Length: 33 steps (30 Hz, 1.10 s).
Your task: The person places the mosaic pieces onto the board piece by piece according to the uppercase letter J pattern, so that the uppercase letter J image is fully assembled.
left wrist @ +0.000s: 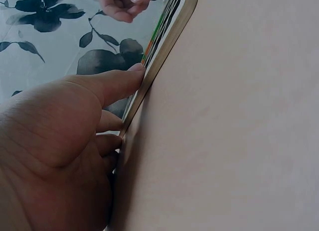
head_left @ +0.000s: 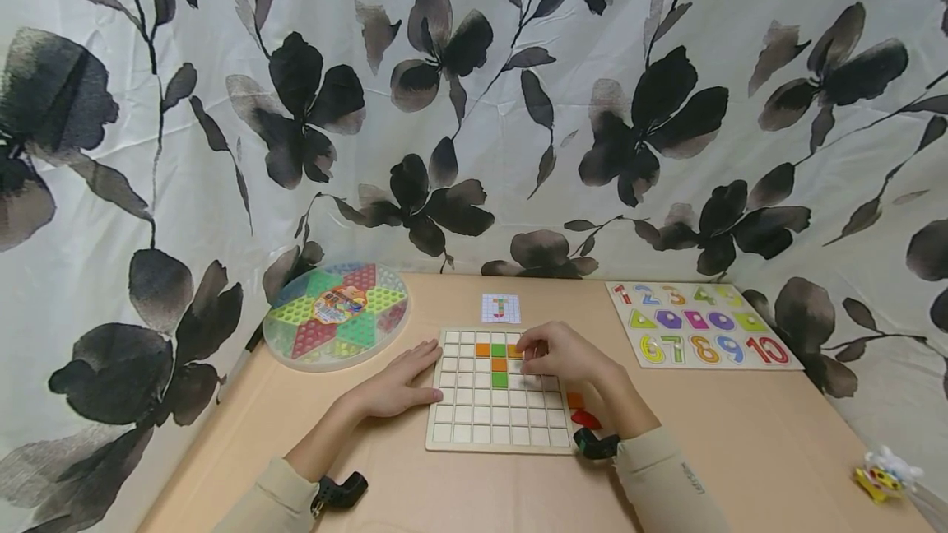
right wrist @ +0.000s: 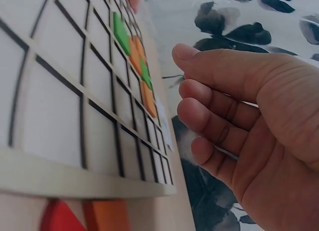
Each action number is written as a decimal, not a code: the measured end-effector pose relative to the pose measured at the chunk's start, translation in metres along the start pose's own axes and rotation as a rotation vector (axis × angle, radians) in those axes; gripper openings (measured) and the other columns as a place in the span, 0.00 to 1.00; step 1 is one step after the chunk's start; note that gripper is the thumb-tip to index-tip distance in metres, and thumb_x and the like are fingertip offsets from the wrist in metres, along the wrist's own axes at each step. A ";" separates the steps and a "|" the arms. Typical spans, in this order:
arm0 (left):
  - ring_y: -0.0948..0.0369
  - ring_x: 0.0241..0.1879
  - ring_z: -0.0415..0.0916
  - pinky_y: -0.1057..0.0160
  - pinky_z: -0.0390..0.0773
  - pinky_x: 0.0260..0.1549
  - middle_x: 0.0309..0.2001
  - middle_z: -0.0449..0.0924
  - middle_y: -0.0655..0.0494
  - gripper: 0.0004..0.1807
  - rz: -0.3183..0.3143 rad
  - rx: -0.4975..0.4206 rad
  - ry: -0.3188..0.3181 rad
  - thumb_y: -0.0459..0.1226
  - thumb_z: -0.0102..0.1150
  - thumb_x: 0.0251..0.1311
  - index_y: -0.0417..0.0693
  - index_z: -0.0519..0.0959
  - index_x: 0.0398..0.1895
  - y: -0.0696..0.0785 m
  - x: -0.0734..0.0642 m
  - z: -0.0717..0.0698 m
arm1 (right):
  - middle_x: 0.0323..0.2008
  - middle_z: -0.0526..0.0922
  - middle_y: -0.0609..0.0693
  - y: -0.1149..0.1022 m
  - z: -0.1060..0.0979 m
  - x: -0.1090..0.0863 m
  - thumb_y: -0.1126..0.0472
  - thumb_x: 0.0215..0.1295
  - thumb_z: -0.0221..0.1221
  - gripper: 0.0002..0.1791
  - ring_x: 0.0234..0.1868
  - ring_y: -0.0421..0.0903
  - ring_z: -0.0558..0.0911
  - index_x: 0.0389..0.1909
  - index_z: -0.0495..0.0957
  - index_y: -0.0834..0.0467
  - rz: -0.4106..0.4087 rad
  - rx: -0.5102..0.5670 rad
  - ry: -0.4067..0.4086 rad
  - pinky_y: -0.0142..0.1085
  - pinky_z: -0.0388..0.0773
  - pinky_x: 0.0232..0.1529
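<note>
A wooden grid board with white squares lies in the middle of the table. Coloured tiles sit in it: orange, green and orange in a row, and an orange over a green tile below the middle one. My left hand rests at the board's left edge, its thumb touching the rim in the left wrist view. Over the board's upper right, my right hand hovers beside the row's right orange tile. Its fingers are loosely bent, and the right wrist view shows nothing between them.
Behind the board lies a small pattern card. An orange tile and a red piece lie by its right edge. A round star-patterned game board is left, a number board right, and a small toy far right.
</note>
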<state>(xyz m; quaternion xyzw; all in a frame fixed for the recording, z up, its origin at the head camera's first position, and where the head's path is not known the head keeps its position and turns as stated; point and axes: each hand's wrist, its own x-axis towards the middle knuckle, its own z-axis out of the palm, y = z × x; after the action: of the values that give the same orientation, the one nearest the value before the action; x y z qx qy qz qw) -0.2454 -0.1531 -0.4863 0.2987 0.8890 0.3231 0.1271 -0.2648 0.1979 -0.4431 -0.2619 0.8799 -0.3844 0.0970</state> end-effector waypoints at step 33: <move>0.42 0.84 0.37 0.38 0.40 0.82 0.85 0.43 0.41 0.46 -0.009 0.008 -0.001 0.53 0.60 0.72 0.39 0.55 0.83 0.000 0.000 0.001 | 0.35 0.87 0.52 0.024 -0.053 -0.032 0.67 0.59 0.74 0.12 0.38 0.50 0.81 0.43 0.87 0.63 0.044 0.008 -0.030 0.33 0.81 0.42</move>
<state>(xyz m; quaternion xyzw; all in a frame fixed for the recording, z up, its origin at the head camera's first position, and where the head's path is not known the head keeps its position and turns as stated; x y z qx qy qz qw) -0.2454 -0.1527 -0.4867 0.2952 0.8916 0.3186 0.1278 -0.2667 0.2625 -0.4253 -0.2480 0.8824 -0.3817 0.1195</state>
